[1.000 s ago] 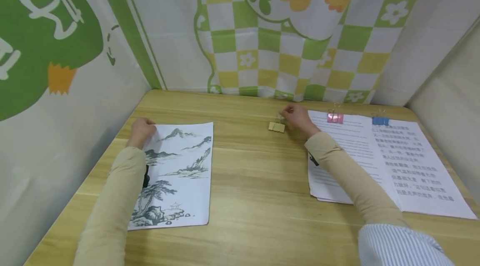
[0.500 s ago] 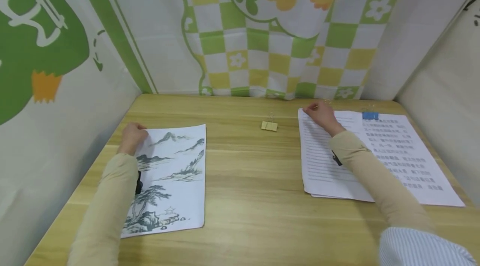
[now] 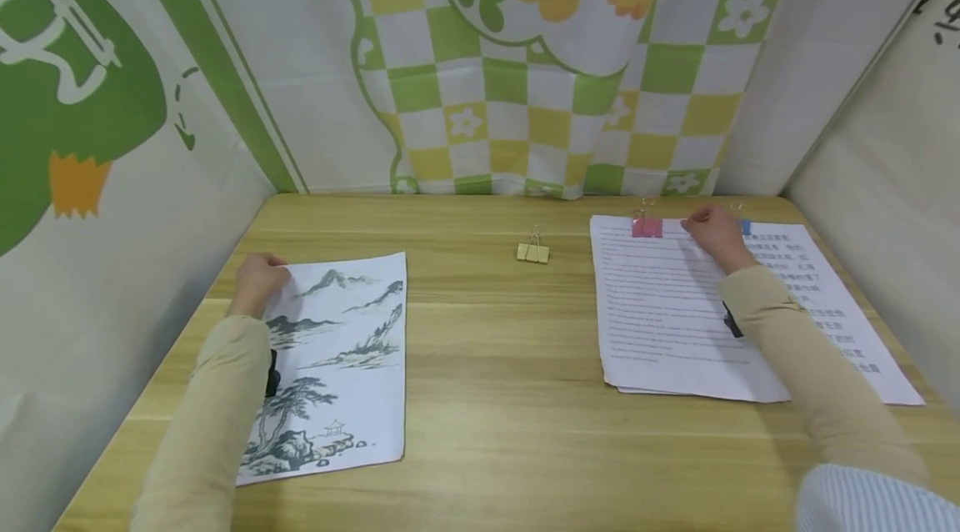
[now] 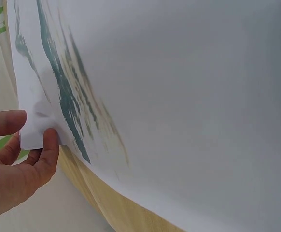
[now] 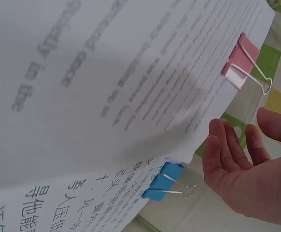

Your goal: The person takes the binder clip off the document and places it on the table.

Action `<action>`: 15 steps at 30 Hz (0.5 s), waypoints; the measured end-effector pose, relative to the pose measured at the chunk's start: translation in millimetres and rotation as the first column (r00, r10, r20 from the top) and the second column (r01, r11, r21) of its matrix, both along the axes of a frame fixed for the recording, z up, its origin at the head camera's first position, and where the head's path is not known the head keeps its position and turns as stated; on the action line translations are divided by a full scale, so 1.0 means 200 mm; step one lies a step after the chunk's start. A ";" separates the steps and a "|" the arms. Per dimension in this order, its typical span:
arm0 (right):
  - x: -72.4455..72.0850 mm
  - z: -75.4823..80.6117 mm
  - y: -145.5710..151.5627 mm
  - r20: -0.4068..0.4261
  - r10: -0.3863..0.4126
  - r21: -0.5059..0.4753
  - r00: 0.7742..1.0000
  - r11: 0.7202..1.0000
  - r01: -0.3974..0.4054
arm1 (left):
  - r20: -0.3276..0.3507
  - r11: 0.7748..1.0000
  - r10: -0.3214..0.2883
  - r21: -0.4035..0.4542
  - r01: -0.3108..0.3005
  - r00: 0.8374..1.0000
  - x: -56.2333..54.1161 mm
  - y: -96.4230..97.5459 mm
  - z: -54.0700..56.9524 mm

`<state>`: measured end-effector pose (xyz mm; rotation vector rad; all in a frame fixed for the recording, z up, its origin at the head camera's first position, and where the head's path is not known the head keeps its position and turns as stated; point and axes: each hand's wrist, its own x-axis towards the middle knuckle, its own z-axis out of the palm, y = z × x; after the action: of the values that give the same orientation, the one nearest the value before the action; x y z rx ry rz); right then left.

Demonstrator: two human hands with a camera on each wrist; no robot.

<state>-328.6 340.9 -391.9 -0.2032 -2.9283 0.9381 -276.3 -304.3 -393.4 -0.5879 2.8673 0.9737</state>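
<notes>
Landscape sheet (image 3: 337, 373): lies on the wood-grain surface (image 3: 502, 373) at your left, printed with mountains, a tree, rocks and a small pavilion. Your left grip (image 3: 258, 278) grasps its upper left corner; in the left wrist view, your thumb (image 4: 7, 122) and fingers are bent about that corner.

Your right grip (image 3: 716, 236) is released, its fingers (image 5: 212, 155) loosely bent and its thumb apart from them. It is at the upper edge of the English page (image 3: 667, 315), between the pink clip (image 3: 647, 228) and the blue clip (image 5: 163, 182). You cannot confirm contact with the paper from these views.

The English page carries rows of small print; in your right wrist view, "quietly in the" and "once" can be read (other lines are too blurred or small). The pink clip clamps its upper edge. The Chinese page (image 3: 862, 332) adjoins its right side in larger type, with 他能 and 语 legible to you. The blue clip sits on that page's upper edge, partly hidden by your right grip in the head view.

The yellow clip (image 3: 533, 253) rests on the surface between the landscape sheet and the English page, apart from both. A checked curtain (image 3: 465, 73) hangs behind.
</notes>
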 end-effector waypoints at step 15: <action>0.02 -0.07 0.17 0.144 -0.213 -0.028 0.966 0.975 0.219 | -0.026 0.999 -0.006 -0.032 0.005 1.000 0.00 0.00 -0.01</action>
<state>-324.5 374.4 -405.8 -0.6012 -2.9309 0.9918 -276.0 -304.4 -394.8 -0.5734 2.9108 0.9432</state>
